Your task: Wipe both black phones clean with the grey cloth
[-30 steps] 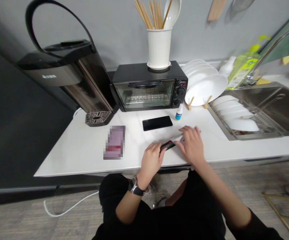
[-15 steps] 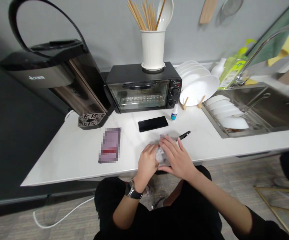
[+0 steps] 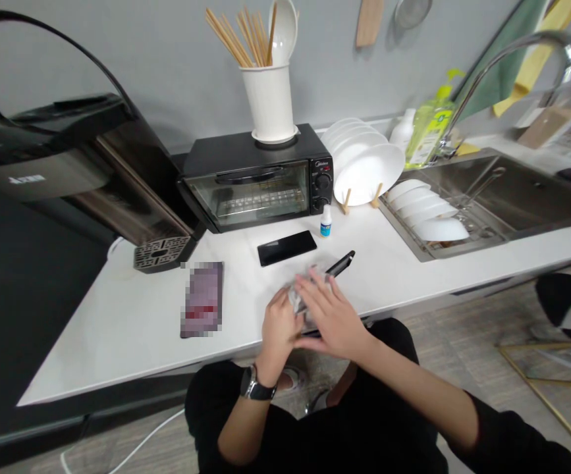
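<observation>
A crumpled grey-white cloth or tissue (image 3: 296, 300) is bunched between my hands, just above the counter's front edge. My left hand (image 3: 281, 324), with a dark watch on its wrist, is closed at the left side of this bundle. Over its top and right side lies my right hand (image 3: 333, 318), fingers stretched out and thumb apart below. A slim black item (image 3: 342, 263) sticks out past my right fingertips; I cannot make out its kind or whether it lies on the counter. Behind the hands a black phone (image 3: 288, 248) lies flat, near a small white bottle with a blue label (image 3: 325, 222).
A pixelated purple packet (image 3: 204, 299) lies on the white counter (image 3: 132, 329) to the left. Behind stand a water dispenser (image 3: 132, 184), a toaster oven (image 3: 260, 191) bearing a cup of chopsticks (image 3: 269, 102), and racked plates (image 3: 369, 174). The sink (image 3: 537, 197) is right.
The view has swung to the right, so the counter things appear further left. My hands stay together on the crumpled cloth, with my right hand slightly shifted over it.
</observation>
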Demonstrator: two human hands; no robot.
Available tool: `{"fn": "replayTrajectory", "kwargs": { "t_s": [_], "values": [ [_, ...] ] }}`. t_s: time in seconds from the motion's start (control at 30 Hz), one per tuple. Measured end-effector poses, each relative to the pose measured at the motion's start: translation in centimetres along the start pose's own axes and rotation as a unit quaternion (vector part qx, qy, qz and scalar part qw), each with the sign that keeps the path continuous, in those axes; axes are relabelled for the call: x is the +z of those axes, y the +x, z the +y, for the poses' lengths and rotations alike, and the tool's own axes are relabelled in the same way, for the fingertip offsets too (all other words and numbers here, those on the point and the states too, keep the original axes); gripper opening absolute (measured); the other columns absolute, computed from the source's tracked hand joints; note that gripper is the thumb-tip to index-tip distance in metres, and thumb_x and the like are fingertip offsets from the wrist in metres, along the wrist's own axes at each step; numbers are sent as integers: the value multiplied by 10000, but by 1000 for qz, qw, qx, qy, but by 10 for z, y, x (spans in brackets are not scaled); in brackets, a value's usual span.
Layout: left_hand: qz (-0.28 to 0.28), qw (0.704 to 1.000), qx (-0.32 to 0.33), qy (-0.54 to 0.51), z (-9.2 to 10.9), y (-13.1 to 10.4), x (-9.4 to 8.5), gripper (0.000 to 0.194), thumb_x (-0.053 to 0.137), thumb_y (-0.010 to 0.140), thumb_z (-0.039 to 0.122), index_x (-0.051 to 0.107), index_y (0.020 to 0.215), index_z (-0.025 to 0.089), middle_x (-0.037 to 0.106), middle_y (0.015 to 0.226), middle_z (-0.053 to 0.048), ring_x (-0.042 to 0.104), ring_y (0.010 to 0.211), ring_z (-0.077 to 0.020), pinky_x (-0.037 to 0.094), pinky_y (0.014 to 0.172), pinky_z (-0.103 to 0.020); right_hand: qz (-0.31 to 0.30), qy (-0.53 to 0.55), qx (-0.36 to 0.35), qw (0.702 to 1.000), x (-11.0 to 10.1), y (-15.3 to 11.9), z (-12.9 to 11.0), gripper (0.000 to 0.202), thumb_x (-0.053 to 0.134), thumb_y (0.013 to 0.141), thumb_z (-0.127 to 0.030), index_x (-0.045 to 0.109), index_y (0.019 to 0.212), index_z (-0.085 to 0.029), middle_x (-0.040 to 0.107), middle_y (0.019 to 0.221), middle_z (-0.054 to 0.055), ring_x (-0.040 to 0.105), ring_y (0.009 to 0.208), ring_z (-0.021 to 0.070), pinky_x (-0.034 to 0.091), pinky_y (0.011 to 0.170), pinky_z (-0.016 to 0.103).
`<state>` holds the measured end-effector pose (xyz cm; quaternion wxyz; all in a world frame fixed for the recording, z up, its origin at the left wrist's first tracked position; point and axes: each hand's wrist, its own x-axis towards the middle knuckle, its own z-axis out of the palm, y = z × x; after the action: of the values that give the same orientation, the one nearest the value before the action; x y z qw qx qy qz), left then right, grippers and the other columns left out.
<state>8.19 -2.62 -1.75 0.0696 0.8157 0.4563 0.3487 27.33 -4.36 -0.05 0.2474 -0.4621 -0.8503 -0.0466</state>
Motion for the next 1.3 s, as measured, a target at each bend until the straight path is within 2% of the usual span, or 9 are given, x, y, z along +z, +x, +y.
{"fn": "replayTrajectory", "kwargs": {
  "t_s": [0.17, 0.3, 0.43, 0.6, 0.73, 0.87, 1.0, 1.17, 1.3],
  "values": [
    [-24, 999, -17, -14, 5, 1, -3, 135, 542, 1036, 186, 670, 1076, 172, 742, 962, -83, 715, 908, -248, 609, 840, -395, 60, -28, 107, 992, -2, 0, 6, 882, 363, 1045, -692, 264, 1668, -74, 388, 1689, 219, 195, 1629, 412, 213, 1260, 697],
    [-21, 1000, -6, -6, 8, 2, -5, 144, 527, 1028, 156, 668, 1056, 166, 741, 980, -97, 707, 934, -263, 605, 854, -416, -12, -8, -30, 999, -5, -2, 10, 905, 384, 1039, -694, 231, 1679, -73, 377, 1698, 210, 224, 1629, 368, 249, 1279, 620],
    [-30, 999, -19, -13, 8, 1, -4, 124, 549, 1046, 197, 667, 1077, 174, 733, 953, -73, 704, 912, -250, 600, 830, -397, 60, -38, 97, 993, -5, -2, 9, 869, 368, 1055, -664, 212, 1686, -87, 389, 1689, 220, 191, 1629, 415, 241, 1241, 710],
    [-18, 1000, -12, -6, 5, -1, -2, 133, 577, 986, 119, 676, 1057, 173, 731, 945, -80, 710, 908, -259, 609, 824, -402, -11, 8, -41, 999, 0, 1, -4, 928, 379, 1023, -734, 228, 1687, -103, 402, 1690, 192, 272, 1616, 347, 277, 1277, 601],
    [-27, 999, -17, -21, 5, 0, -4, 113, 567, 1035, 193, 669, 1081, 177, 737, 958, -75, 709, 919, -255, 606, 836, -409, 83, -20, 124, 989, 0, 0, -1, 863, 342, 1055, -679, 250, 1674, -85, 426, 1669, 216, 229, 1624, 394, 245, 1259, 679],
    [-13, 1000, 4, -8, 4, 0, -4, 149, 556, 997, 126, 674, 1078, 166, 747, 993, -105, 716, 928, -267, 612, 843, -421, 6, 8, -7, 1000, 0, -4, 1, 899, 349, 1042, -707, 238, 1678, -82, 396, 1691, 198, 246, 1627, 339, 258, 1292, 590],
    [-18, 1000, -8, -5, 4, 1, -2, 120, 560, 1038, 198, 675, 1071, 182, 731, 938, -79, 716, 897, -249, 603, 820, -391, 72, -17, 127, 989, 0, -1, 12, 867, 340, 1061, -661, 183, 1693, -89, 407, 1677, 225, 264, 1616, 380, 265, 1262, 663],
    [-8, 1000, -4, -4, 5, 1, -2, 139, 569, 1024, 189, 671, 1117, 171, 743, 1007, -99, 722, 933, -256, 611, 840, -400, 5, 4, 19, 1000, 1, 1, 12, 889, 361, 1054, -650, 129, 1703, -90, 329, 1722, 202, 222, 1633, 348, 287, 1273, 615],
    [-20, 1000, -21, -12, 6, 1, -1, 130, 555, 1037, 197, 676, 1083, 183, 732, 950, -79, 713, 904, -250, 607, 829, -398, 63, -10, 107, 992, 0, -1, 8, 900, 366, 1053, -650, 123, 1700, -73, 336, 1713, 226, 184, 1638, 385, 277, 1256, 667]
  ]
}}
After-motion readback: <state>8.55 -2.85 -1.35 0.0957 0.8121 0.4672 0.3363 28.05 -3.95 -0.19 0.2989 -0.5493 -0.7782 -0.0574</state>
